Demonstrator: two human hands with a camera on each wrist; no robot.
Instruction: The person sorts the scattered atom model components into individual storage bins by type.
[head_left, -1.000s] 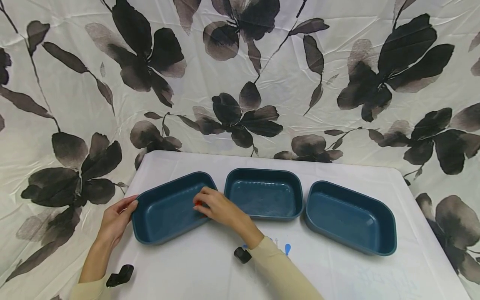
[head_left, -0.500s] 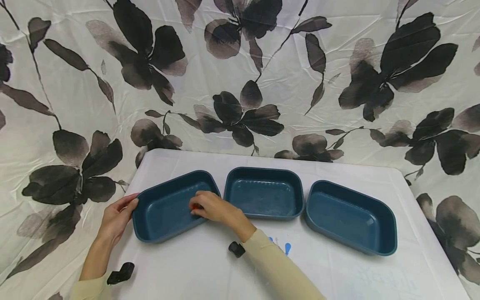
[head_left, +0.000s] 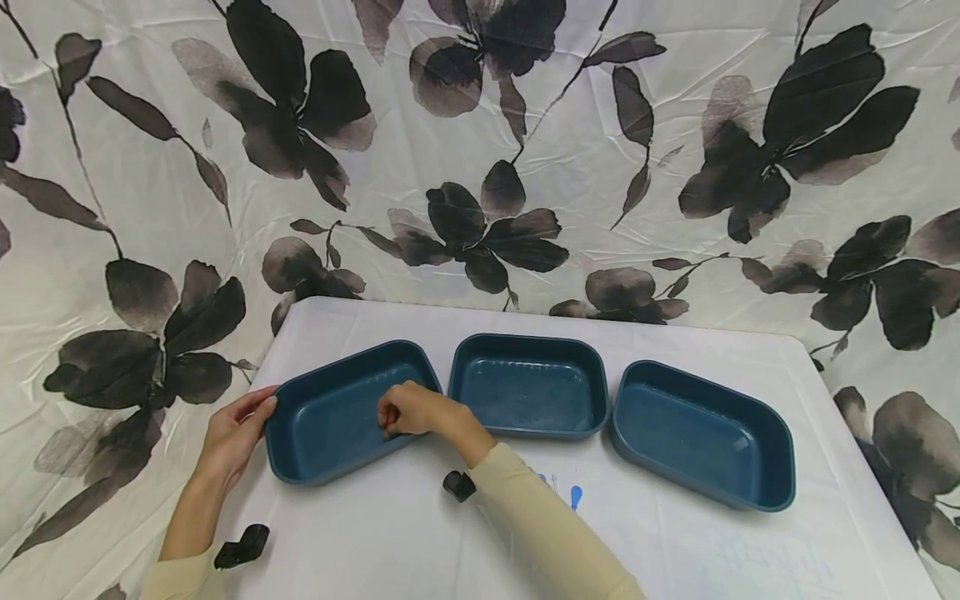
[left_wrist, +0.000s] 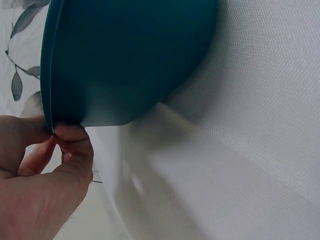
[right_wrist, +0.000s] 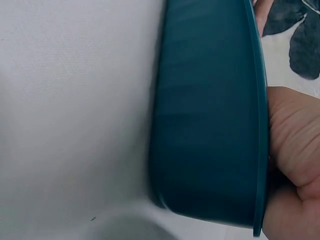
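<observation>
In the head view, my left hand [head_left: 232,433] pinches the left rim of the leftmost blue tray [head_left: 322,425] between thumb and fingers. The left wrist view shows that grip [left_wrist: 55,165] at the tray's corner. My right hand [head_left: 412,410] is inside the same tray near its right end, with its fingers curled downward. A small red thing seen in those fingers earlier is now hidden by the hand. In the right wrist view, the right hand [right_wrist: 295,155] is behind the tray's rim [right_wrist: 261,125], its fingertips out of sight.
A second blue tray [head_left: 528,392] stands in the middle and a third blue tray [head_left: 701,437] sits angled at the right. Blue marks [head_left: 575,497] show on the white table [head_left: 360,533]. A floral cloth [head_left: 480,100] hangs behind.
My right hand has moved slightly left inside the tray and turned, so the red thing in its fingers has gone out of sight. The left hand has kept its hold on the rim.
</observation>
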